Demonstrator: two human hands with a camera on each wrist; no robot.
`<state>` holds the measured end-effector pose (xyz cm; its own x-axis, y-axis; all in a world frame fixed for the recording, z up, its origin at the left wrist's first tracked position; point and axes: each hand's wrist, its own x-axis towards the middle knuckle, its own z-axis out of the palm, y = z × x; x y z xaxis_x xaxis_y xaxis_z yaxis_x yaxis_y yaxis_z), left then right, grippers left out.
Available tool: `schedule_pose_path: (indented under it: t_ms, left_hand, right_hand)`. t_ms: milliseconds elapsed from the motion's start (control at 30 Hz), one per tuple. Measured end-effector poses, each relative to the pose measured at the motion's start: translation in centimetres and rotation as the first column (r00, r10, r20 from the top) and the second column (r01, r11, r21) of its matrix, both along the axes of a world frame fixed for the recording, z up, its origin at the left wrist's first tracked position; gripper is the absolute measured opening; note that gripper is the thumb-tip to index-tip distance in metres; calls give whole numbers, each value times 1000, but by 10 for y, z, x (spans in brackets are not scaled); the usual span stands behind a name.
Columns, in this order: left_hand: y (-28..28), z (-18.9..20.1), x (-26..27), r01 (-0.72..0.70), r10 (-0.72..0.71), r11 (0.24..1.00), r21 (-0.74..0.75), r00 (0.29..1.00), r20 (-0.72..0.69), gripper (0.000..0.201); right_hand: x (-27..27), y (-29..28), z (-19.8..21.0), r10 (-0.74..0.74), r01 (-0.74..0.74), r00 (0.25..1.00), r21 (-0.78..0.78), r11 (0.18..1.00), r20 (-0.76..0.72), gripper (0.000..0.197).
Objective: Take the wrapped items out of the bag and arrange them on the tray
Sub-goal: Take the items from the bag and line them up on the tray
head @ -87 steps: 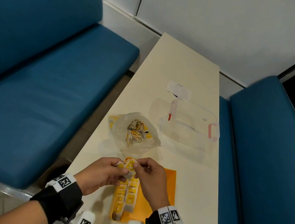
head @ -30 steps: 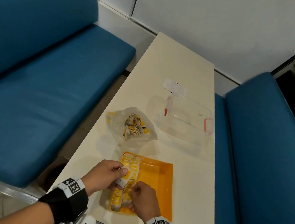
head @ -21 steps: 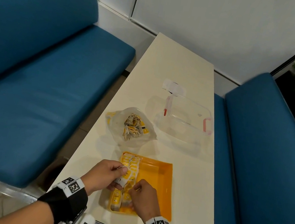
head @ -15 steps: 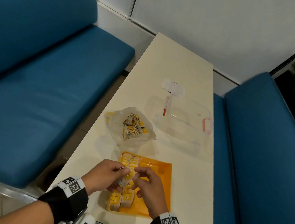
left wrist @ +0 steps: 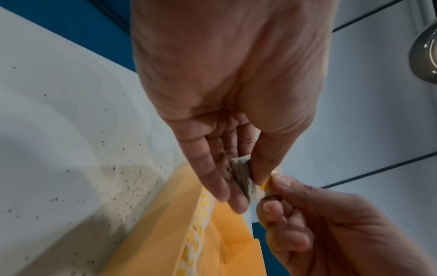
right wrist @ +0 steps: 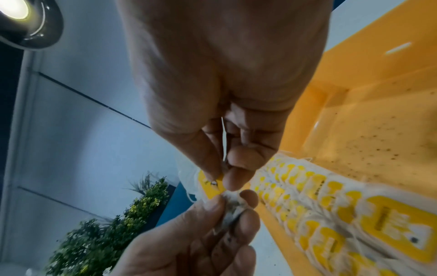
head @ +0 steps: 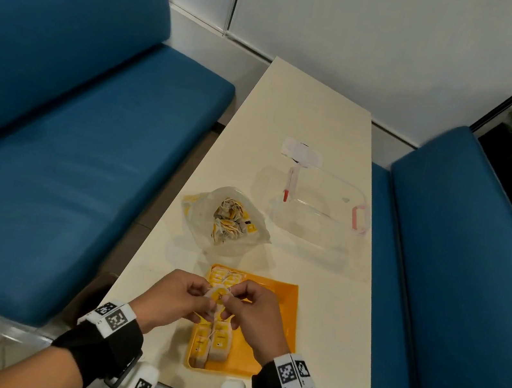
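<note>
Both hands meet just above the orange tray [head: 282,313] at the table's near end. My left hand [head: 178,297] grips a small white tea bag [left wrist: 243,177] with a yellow tag [head: 218,295] between thumb and fingers. My right hand [head: 253,312] pinches that yellow tag [right wrist: 212,184] between thumb and forefinger. Two rows of wrapped tea bags [head: 211,339] lie along the tray's left side, also seen in the right wrist view as a row of wrapped bags [right wrist: 331,203]. Beyond the tray lies the open clear plastic bag [head: 226,219] with several tea bags inside.
A clear plastic container [head: 323,210] with pink clips stands right of the bag, a white paper slip [head: 302,150] behind it. Blue bench seats [head: 66,162] flank the narrow cream table [head: 313,108]. The tray's right half [head: 277,299] is bare.
My right hand rose from the tray's near rows to meet the left hand, and now pinches the tag of the tea bag the left hand holds.
</note>
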<state>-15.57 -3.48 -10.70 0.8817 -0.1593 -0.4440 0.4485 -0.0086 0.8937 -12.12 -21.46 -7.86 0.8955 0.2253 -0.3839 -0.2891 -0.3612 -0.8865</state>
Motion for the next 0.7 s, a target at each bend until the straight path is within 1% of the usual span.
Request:
schedule_pose_path:
  t_ms: [33,167,200,300,367,433,500,533,633,700]
  left_hand:
    - [5,0,0,-12,12,1000,-7,1000,1,5]
    - [29,0,-1,-26,26,1000,2,999,-22,20]
    - [33,-1,-2,-31,32,999,33,999,-34,18]
    - [37,-5,-5,-60,68,984,169,997,-42,5]
    - [36,-8,-7,-64,75,977,202,996,-44,16]
    - [31,-10,-10,-54,65,978,200,997,-48,27]
    - [25,-10,-12,-44,54,979,199,997,-47,24]
    - [21,-10,-12,-35,47,979,200,997,-55,27]
    - [9,-10,-13,20,0,979,203,995,-97,51]
    - [4,-14,-13,59,-36,974,219,994,-106,64]
  right_hand:
    - [1,4,2,19,-19,1000,0,1000,7,10]
    - [5,12,6,98,-98,995,-17,995,21,11]
    - [6,11,6,118,-118,993,-23,993,11,12]
    - [4,-3,1,190,-193,981,-74,978,-41,13]
    - [2,-16,-7,220,-229,973,-144,963,-73,12]
    - [-1,-29,-14,242,-261,963,-209,942,-116,12]
    - [-5,-38,-20,279,-316,945,-256,913,-173,11]
    - [-8,-41,-22,292,-342,934,-272,900,-209,11]
    - [-12,-41,-27,309,-400,900,-301,866,-306,14]
    - [-13,-38,-32,329,-438,882,-329,836,-338,17]
